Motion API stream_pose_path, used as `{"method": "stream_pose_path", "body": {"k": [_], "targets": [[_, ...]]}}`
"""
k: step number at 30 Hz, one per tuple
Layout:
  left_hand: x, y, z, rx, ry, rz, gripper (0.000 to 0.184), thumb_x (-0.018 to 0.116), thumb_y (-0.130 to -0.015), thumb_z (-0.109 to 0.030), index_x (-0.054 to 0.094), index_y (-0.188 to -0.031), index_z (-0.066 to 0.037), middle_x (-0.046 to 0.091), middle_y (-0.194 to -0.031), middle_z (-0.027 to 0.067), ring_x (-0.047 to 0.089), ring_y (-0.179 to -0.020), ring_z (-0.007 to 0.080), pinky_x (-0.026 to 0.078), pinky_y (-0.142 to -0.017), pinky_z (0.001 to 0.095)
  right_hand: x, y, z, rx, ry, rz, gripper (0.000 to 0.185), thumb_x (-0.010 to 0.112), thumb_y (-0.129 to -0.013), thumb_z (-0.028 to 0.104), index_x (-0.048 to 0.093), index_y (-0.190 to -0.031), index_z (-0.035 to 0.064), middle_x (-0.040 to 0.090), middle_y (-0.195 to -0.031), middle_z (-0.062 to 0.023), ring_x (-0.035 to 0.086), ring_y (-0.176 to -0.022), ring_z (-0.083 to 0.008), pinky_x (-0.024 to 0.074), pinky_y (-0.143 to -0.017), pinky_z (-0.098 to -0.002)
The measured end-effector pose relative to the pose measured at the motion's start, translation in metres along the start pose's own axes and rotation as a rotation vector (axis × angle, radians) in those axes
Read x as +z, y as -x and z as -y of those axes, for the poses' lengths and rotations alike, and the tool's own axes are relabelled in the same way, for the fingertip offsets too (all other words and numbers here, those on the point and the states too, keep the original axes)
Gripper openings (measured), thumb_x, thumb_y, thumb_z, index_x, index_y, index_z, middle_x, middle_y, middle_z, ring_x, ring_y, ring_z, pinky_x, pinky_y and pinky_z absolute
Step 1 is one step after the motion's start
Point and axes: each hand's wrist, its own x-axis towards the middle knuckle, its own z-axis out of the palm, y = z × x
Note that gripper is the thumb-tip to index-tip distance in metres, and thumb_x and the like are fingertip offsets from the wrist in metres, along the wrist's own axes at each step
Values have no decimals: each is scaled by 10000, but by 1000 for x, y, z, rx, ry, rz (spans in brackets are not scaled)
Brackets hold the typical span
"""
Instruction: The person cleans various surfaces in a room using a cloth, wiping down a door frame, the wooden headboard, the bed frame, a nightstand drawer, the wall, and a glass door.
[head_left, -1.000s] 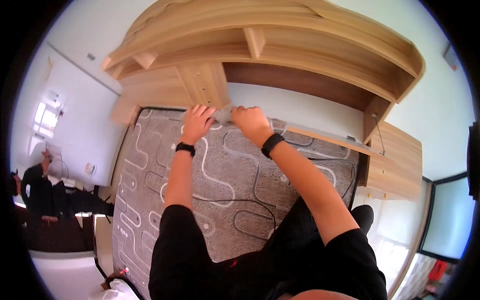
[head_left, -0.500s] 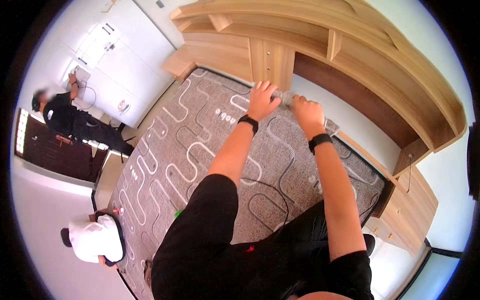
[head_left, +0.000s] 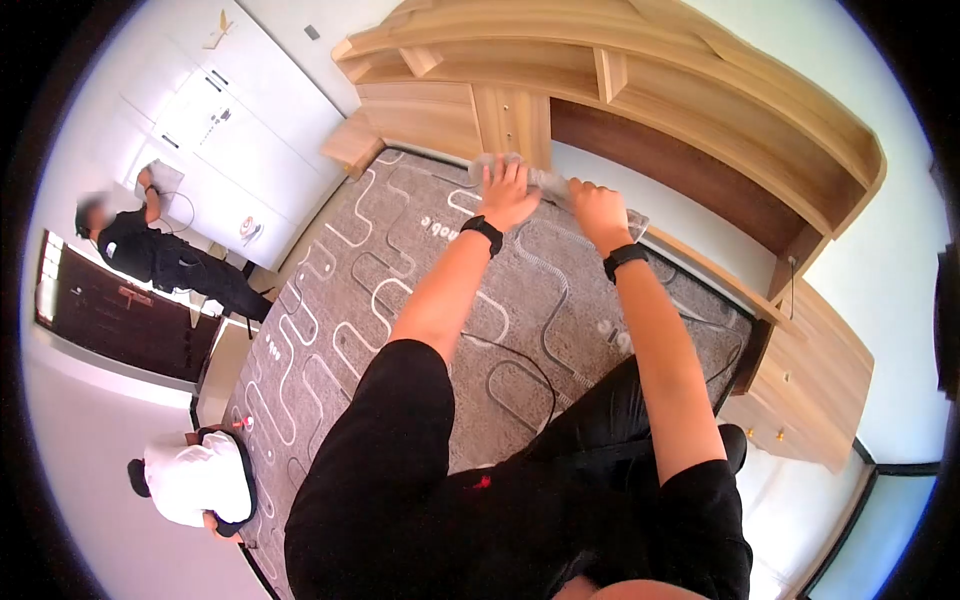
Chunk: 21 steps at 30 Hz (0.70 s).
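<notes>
- Left hand (head_left: 508, 192): palm down, fingers apart and laid over the grey cloth (head_left: 548, 183). Whether your thumb pinches it from below, cannot tell.
- Right hand (head_left: 600, 212): clenched, fingers curled round the same cloth, just beside your left hand.
- Grey cloth: bunched into a narrow roll, running under and between both your hands, along the far edge of the bed cover (head_left: 410, 270), near the headboard.
- Each of your wrists wears a black band; your arms reach forward, roughly side by side.
- Bed cover: grey, with pale and dark looping lines and white lettering. It spreads out below your hands and forearms.
- Black cable (head_left: 520, 358): curves over the cover between your forearms.
- Wooden headboard (head_left: 510, 110): beyond your hands, with a curved shelf unit above and a long brown recess to the right.
- Wooden cabinet (head_left: 810, 375): to your right, small yellow knobs on it.
- Wooden block (head_left: 352, 143): by the cover's far left corner.
- White wardrobe (head_left: 255, 130): further left. A person in black (head_left: 180, 258) stands there, one hand at a pale panel (head_left: 165, 180).
- Person in a white top (head_left: 195, 478): lower left, beside the cover's edge.
</notes>
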Motion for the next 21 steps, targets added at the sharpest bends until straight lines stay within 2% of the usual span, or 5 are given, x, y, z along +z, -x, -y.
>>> {"method": "stream_pose_path", "body": {"k": [6, 9, 13, 17, 21], "targets": [[11, 17, -83, 223, 80, -160, 580, 591, -836, -237, 394, -1237, 133, 367, -1306, 350, 294, -1269, 545, 241, -1073, 580, -17, 33, -25, 0, -36, -98, 126, 593, -810, 167, 528, -903, 115, 636, -782, -57, 663, -707, -240, 531, -568, -355], [10, 29, -132, 342, 6, -219, 532, 595, -801, -197, 447, -1193, 130, 406, -1268, 338, 351, -1222, 536, 268, -1053, 580, -30, 54, -39, 17, 133, -150, 100, 571, -795, 140, 533, -885, 118, 623, -760, -55, 653, -691, -230, 529, -580, -341], [6, 43, -195, 383, 62, -257, 551, 620, -724, -182, 488, -1157, 131, 443, -1227, 317, 419, -1168, 489, 307, -1018, 583, -63, 103, -80, 41, 84, -188, 83, 578, -774, 151, 533, -838, 125, 617, -745, -47, 650, -680, -218, 523, -578, -345], [8, 65, -257, 480, 203, -234, 705, 657, -687, -216, 432, -1245, 152, 389, -1286, 360, 354, -1244, 515, 238, -1075, 593, -102, 158, -121, 125, 76, -239, 127, 602, -756, 164, 550, -868, 134, 612, -765, -42, 633, -729, -242, 506, -640, -378], [8, 78, -289, 541, 341, -185, 749, 654, -690, -183, 385, -1322, 114, 304, -1345, 405, 298, -1284, 537, 195, -1100, 594, -139, 191, -138, 138, 82, -211, 357, 714, -695, 214, 585, -1016, 126, 622, -844, -43, 625, -790, -253, 495, -682, -376]]}}
